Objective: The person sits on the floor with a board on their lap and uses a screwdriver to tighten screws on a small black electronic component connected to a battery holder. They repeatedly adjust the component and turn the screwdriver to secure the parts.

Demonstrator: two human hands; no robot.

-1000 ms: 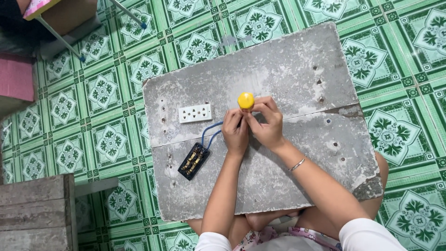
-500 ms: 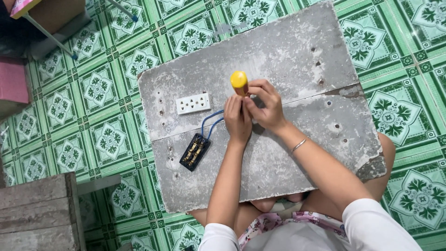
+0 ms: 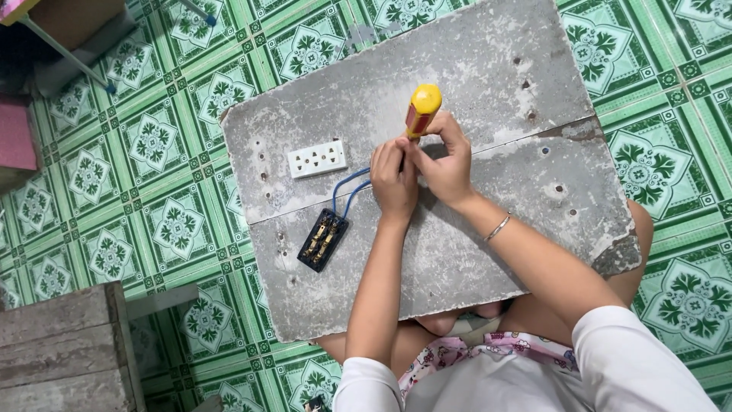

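My right hand grips a screwdriver with a yellow and red handle, held nearly upright over a grey board. My left hand is closed right beside it, fingers pinching something small that I cannot make out where the screwdriver tip meets it. Two blue wires run from under my left hand to a black switch body lying with its brass contacts up. A white socket plate lies flat on the board to the left of the hands.
The grey board rests on my lap above a green patterned tile floor. A rough wooden bench stands at the lower left. A cardboard box and a pink object sit at the upper left.
The view has shifted, so the board sits further right in frame. The screwdriver handle has tilted slightly; both hands stay closed together at the same spot on the board.
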